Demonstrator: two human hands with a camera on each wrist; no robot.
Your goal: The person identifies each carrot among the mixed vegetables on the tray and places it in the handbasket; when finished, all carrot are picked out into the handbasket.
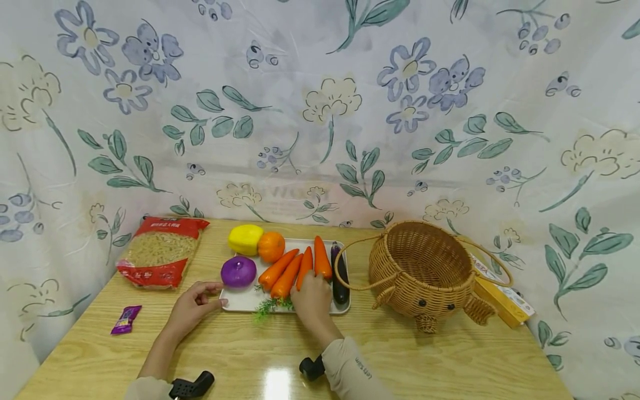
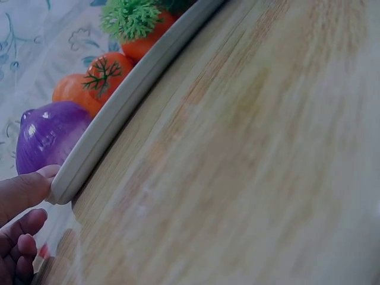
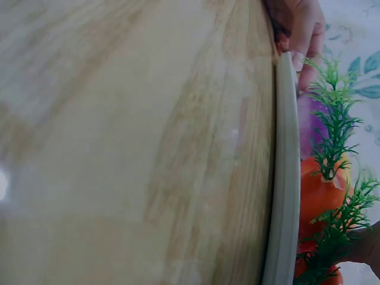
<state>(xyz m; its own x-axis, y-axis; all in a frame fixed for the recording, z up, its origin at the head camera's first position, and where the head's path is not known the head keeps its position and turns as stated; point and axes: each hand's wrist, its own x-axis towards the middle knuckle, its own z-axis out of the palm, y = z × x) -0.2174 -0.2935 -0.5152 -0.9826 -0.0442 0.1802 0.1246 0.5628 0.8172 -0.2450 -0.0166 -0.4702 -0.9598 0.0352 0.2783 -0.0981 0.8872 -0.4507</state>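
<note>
A white tray (image 1: pixel 243 300) holds several orange carrots (image 1: pixel 286 276) with green tops, a purple onion-like vegetable (image 1: pixel 238 271), a round orange fruit (image 1: pixel 271 247), a yellow lemon-like fruit (image 1: pixel 245 240) and a dark eggplant (image 1: pixel 340 278). My left hand (image 1: pixel 194 305) holds the tray's near left corner; its thumb (image 2: pixel 27 193) lies on the rim in the left wrist view. Over the carrots, my right hand (image 1: pixel 313 303) grips one of them from above, its fingertips largely hidden. Green carrot tops (image 3: pixel 335 237) partly cover that hand in the right wrist view.
Right of the tray stands a wicker basket (image 1: pixel 425 294) with an animal face, its left handle reaching over the tray's right edge. Behind the basket lies a yellow and white box (image 1: pixel 502 300). A red pasta bag (image 1: pixel 162 253) and a purple wrapped sweet (image 1: pixel 126 320) lie on the left.
</note>
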